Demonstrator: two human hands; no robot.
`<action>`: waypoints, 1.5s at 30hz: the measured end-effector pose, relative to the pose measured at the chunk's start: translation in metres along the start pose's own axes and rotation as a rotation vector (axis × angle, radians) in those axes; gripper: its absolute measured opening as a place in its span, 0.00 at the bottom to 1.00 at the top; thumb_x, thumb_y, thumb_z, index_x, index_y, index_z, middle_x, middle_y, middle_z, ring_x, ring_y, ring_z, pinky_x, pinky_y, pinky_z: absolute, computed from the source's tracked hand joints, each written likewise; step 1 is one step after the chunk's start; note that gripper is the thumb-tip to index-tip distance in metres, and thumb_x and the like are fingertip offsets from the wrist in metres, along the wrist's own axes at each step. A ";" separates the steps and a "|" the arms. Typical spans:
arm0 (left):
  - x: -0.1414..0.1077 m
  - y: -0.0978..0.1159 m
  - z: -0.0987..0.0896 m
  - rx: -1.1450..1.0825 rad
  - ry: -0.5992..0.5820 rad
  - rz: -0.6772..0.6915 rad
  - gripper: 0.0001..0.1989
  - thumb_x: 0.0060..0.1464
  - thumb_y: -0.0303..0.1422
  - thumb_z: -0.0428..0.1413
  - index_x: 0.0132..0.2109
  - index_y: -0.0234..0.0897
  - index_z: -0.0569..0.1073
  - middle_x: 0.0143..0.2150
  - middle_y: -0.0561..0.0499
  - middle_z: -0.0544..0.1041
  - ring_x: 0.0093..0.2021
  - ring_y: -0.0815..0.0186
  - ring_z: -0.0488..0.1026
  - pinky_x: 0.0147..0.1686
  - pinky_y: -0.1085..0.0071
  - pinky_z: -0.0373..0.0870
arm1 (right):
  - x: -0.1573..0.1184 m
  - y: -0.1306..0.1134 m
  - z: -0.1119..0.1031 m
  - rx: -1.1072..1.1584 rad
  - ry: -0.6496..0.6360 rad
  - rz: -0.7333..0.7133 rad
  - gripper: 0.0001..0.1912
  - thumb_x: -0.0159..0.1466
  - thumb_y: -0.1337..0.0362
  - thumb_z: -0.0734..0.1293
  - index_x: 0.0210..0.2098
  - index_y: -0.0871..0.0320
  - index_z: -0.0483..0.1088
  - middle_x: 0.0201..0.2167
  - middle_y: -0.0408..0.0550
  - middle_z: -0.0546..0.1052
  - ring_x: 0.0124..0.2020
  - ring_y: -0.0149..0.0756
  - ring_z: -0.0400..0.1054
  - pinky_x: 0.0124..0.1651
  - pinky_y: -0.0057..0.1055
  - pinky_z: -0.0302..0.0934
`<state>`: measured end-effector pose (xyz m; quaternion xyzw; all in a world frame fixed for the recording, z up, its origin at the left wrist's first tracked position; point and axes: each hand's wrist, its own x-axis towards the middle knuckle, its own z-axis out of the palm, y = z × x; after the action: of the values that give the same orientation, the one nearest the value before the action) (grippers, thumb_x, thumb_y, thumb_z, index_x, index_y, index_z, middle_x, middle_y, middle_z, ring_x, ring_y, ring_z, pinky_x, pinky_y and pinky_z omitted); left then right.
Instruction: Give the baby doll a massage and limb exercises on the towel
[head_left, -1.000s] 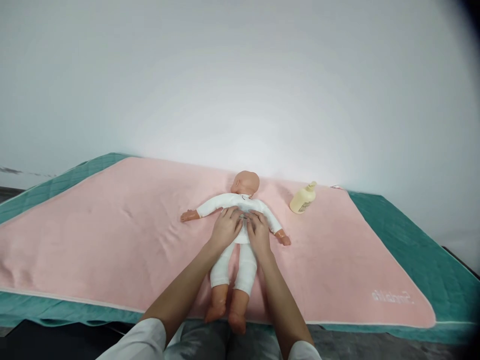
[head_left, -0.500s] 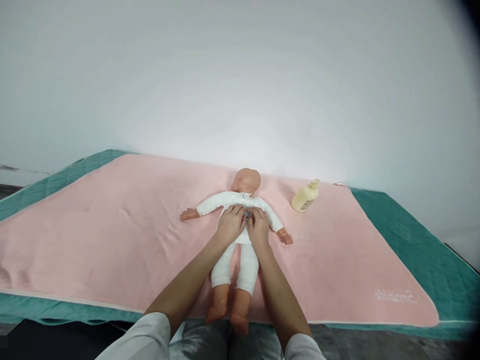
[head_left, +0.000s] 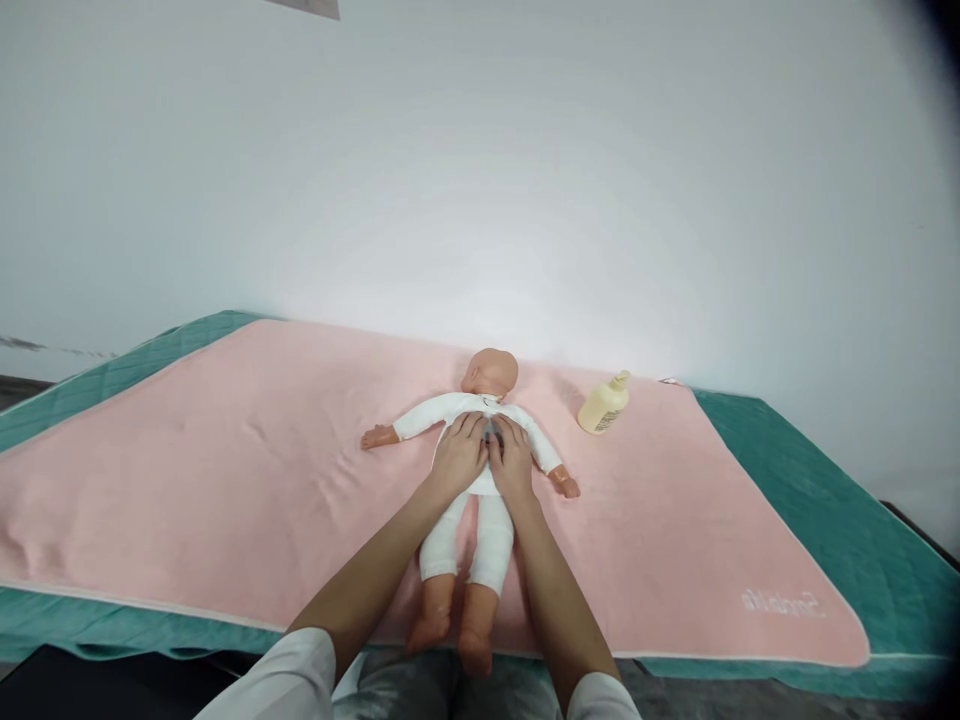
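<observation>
A baby doll (head_left: 491, 373) in a white top and white leggings lies with its arms spread and its feet toward me. My left hand (head_left: 460, 452) rests on the left part of the doll's torso, its fingers close together and bent over the cloth. Beside it, my right hand (head_left: 512, 452) lies on the right part of the torso with curled fingers. Between the two hands shows a small grey patch (head_left: 491, 430) on the doll's top. The fingertips press near it, and whatever they pinch is too small to make out.
A pale yellow pump bottle (head_left: 603, 404) stands right of the doll's head. Under both lies a pink mat (head_left: 247, 480) on a green quilted cover (head_left: 810, 470). A white wall (head_left: 480, 180) rises behind the far edge.
The view has tilted slightly upward, so the doll and mat appear lower. My fingers have shifted a little, and more of the grey patch shows between my hands.
</observation>
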<state>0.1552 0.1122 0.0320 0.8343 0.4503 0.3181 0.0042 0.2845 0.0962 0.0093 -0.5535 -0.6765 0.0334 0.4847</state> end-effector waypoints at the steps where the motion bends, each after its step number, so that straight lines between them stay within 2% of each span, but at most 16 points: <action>1: 0.001 0.001 0.000 0.008 -0.007 -0.008 0.20 0.58 0.25 0.48 0.57 0.31 0.68 0.59 0.39 0.70 0.60 0.53 0.64 0.57 0.54 0.65 | 0.001 0.001 0.000 -0.008 -0.019 -0.011 0.20 0.68 0.65 0.55 0.55 0.61 0.68 0.55 0.57 0.72 0.58 0.43 0.62 0.62 0.45 0.56; 6: 0.008 0.004 -0.002 0.040 -0.119 -0.031 0.20 0.57 0.25 0.48 0.56 0.30 0.68 0.58 0.38 0.71 0.59 0.54 0.67 0.57 0.56 0.64 | 0.009 0.005 -0.002 -0.058 -0.122 -0.003 0.19 0.68 0.66 0.54 0.53 0.62 0.70 0.52 0.56 0.75 0.55 0.43 0.65 0.60 0.42 0.58; 10: 0.021 0.003 -0.009 0.088 -0.209 -0.051 0.16 0.58 0.26 0.48 0.51 0.30 0.72 0.51 0.40 0.75 0.53 0.55 0.70 0.52 0.59 0.66 | 0.024 0.006 -0.005 -0.148 -0.199 0.031 0.16 0.69 0.66 0.55 0.46 0.59 0.74 0.45 0.53 0.78 0.47 0.43 0.68 0.52 0.39 0.60; 14: 0.033 -0.001 -0.009 0.105 -0.235 -0.073 0.13 0.60 0.26 0.47 0.46 0.31 0.74 0.45 0.41 0.77 0.47 0.55 0.72 0.48 0.60 0.68 | 0.036 0.012 0.000 -0.219 -0.183 0.019 0.16 0.69 0.68 0.56 0.35 0.58 0.75 0.35 0.52 0.78 0.39 0.41 0.68 0.46 0.35 0.59; 17: 0.033 -0.003 -0.003 0.102 -0.209 -0.076 0.12 0.59 0.25 0.48 0.44 0.31 0.75 0.44 0.41 0.77 0.47 0.54 0.72 0.47 0.58 0.67 | 0.036 0.017 0.005 -0.230 -0.141 0.010 0.17 0.69 0.69 0.55 0.31 0.58 0.74 0.32 0.51 0.78 0.36 0.40 0.68 0.44 0.34 0.58; 22: 0.025 -0.004 0.002 0.078 -0.132 -0.049 0.12 0.58 0.25 0.48 0.44 0.32 0.74 0.44 0.41 0.77 0.47 0.54 0.71 0.47 0.56 0.67 | 0.028 0.016 0.006 -0.220 -0.131 0.042 0.17 0.69 0.67 0.54 0.36 0.59 0.74 0.36 0.53 0.78 0.40 0.43 0.67 0.45 0.37 0.57; 27: 0.021 -0.006 0.001 0.015 -0.046 -0.029 0.18 0.56 0.22 0.47 0.52 0.34 0.73 0.51 0.42 0.74 0.53 0.55 0.68 0.52 0.57 0.67 | 0.022 0.015 0.004 -0.091 -0.055 0.000 0.15 0.68 0.65 0.56 0.45 0.60 0.73 0.46 0.54 0.76 0.49 0.44 0.64 0.55 0.42 0.56; 30: 0.021 -0.006 0.002 0.001 -0.019 -0.034 0.20 0.57 0.23 0.48 0.55 0.34 0.71 0.56 0.41 0.72 0.57 0.54 0.66 0.55 0.55 0.65 | 0.021 0.016 0.005 -0.055 -0.050 -0.023 0.16 0.68 0.64 0.56 0.50 0.60 0.70 0.50 0.55 0.73 0.54 0.44 0.63 0.59 0.43 0.55; 35: 0.022 -0.007 0.006 0.001 -0.054 -0.050 0.20 0.57 0.23 0.48 0.55 0.30 0.71 0.55 0.40 0.73 0.57 0.55 0.67 0.58 0.56 0.62 | 0.023 0.017 0.007 -0.076 -0.106 -0.016 0.18 0.69 0.62 0.56 0.53 0.61 0.69 0.52 0.56 0.74 0.55 0.44 0.63 0.61 0.43 0.55; 45: 0.027 -0.007 0.004 0.044 -0.144 -0.074 0.15 0.58 0.25 0.47 0.49 0.31 0.74 0.49 0.41 0.78 0.51 0.55 0.71 0.53 0.57 0.66 | 0.028 0.020 0.012 -0.144 -0.175 0.038 0.17 0.70 0.60 0.56 0.47 0.58 0.74 0.47 0.54 0.76 0.50 0.44 0.65 0.56 0.43 0.57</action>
<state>0.1621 0.1377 0.0412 0.8376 0.4863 0.2469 0.0301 0.2933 0.1319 0.0086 -0.5943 -0.7063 0.0422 0.3822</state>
